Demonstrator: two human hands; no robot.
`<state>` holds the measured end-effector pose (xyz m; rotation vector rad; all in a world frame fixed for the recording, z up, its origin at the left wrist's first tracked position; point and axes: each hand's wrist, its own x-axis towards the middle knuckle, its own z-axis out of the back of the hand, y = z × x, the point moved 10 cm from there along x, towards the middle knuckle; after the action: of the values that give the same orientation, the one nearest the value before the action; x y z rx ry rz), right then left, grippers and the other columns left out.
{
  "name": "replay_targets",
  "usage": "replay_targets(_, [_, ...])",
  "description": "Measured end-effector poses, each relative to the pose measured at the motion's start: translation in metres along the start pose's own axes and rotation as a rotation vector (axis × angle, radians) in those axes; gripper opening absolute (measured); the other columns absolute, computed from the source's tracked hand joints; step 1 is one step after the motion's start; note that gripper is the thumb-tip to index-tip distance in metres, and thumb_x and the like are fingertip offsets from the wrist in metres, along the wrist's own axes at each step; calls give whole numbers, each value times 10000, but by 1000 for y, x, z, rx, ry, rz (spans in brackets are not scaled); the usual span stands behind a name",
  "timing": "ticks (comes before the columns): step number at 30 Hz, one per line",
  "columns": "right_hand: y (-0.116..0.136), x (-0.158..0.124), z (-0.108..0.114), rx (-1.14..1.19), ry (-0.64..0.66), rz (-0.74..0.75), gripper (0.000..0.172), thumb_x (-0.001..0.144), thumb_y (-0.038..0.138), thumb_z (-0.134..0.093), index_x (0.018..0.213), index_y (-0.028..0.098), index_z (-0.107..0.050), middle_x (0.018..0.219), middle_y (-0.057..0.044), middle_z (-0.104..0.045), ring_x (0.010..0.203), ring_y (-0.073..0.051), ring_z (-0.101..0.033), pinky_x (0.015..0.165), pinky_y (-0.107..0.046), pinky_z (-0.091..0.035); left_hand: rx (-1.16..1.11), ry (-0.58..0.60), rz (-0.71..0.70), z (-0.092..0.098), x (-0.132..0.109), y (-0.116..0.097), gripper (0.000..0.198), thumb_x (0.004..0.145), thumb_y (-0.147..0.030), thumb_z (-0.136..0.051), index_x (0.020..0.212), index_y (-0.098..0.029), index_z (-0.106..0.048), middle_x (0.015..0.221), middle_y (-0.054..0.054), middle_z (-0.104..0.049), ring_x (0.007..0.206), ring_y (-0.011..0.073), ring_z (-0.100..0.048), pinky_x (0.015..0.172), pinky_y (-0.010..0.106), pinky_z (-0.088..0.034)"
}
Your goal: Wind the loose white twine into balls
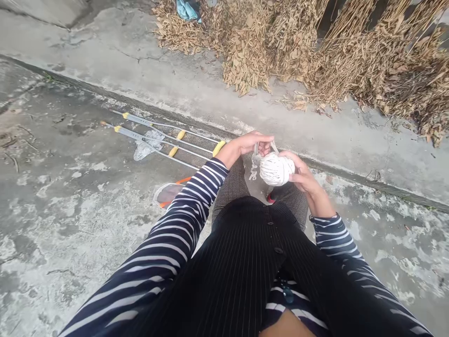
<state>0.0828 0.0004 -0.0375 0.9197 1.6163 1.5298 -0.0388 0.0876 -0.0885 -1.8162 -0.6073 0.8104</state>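
Note:
A ball of white cord (276, 169) is held in front of my knees. My right hand (302, 175) grips it from the right side, fingers behind and thumb in front. Just left of the ball, my left hand (257, 142) pinches a strand of the cord that runs up from the ball. A loose, kinked end of cord (253, 171) dangles below my left fingers. The far side of the ball and some of my fingertips are hidden.
A pair of crutches (164, 140) with yellow grips lies on the concrete to the left, over a clear plastic bag (147, 144). An orange-rimmed object (171, 193) is partly behind my left arm. Bundles of dried plants (291, 47) line the raised ledge (140, 70) ahead.

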Motion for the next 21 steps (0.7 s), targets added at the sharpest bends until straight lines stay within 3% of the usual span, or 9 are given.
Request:
replay_targets(2, [2, 0, 6, 48, -43, 8, 712, 584, 548, -857, 1203, 309, -600, 1225, -44, -631, 1163, -329, -593, 1022, -493, -498, 143, -80, 7, 14, 5, 10, 383, 808, -465, -763, 707, -106, -678, 683, 75, -687, 630, 134, -616, 736, 311, -515])
replay_targets(5, [4, 0, 13, 136, -84, -8, 691, 644, 465, -831, 1247, 343, -517, 1308, -51, -591, 1139, -310, -625, 913, -496, -574, 450, -332, -33, 38, 3, 13, 211, 781, -309, -764, 823, -103, -745, 827, 88, -730, 792, 173, -654, 876, 346, -509])
replay_targets(7, [6, 1, 19, 173, -119, -17, 678, 671, 446, -804, 1262, 354, -485, 1369, -58, -568, 1133, -307, -642, 861, -507, -605, 564, -458, -141, 38, -4, 1, 198, 805, -236, -706, 951, -113, -761, 968, 99, -746, 935, 204, -666, 956, 357, -491])
replay_targets(8, [7, 1, 23, 186, -140, -21, 666, 676, 445, -794, 1258, 352, -483, 1382, -59, -566, 1126, -306, -650, 842, -513, -617, 552, -468, -210, 31, -7, -5, 242, 828, -223, -672, 1030, -121, -755, 1049, 106, -745, 1004, 215, -665, 979, 357, -486])
replay_targets(11, [7, 3, 33, 231, -199, -48, 605, 685, 426, -775, 1225, 340, -516, 1364, -47, -599, 1081, -298, -682, 794, -510, -645, 342, -299, -376, -6, -9, -22, 395, 857, -227, -649, 1243, -155, -694, 1269, 124, -706, 1165, 230, -647, 1002, 343, -491])
replay_targets(14, [9, 3, 34, 298, -221, -86, 575, 665, 405, -774, 1192, 321, -558, 1316, -42, -644, 1022, -301, -702, 687, -467, -664, 177, -170, -431, -34, -4, -35, 485, 802, -233, -742, 1277, -162, -679, 1326, 141, -690, 1224, 240, -641, 1051, 368, -476])
replay_targets(18, [19, -1, 33, 371, -241, -91, 646, 633, 396, -769, 1247, 310, -586, 1287, -55, -675, 917, -284, -708, 512, -369, -626, 129, -102, -404, -50, 9, -39, 392, 778, -266, -785, 1139, -119, -736, 1129, 123, -762, 1111, 245, -692, 1030, 408, -499])
replay_targets(21, [32, -4, 35, 377, -235, -68, 684, 658, 426, -762, 1311, 325, -582, 1256, -54, -695, 915, -282, -712, 506, -363, -621, 155, -97, -347, -54, 17, -31, 224, 821, -285, -752, 928, -89, -757, 867, 68, -766, 905, 210, -718, 912, 368, -552])
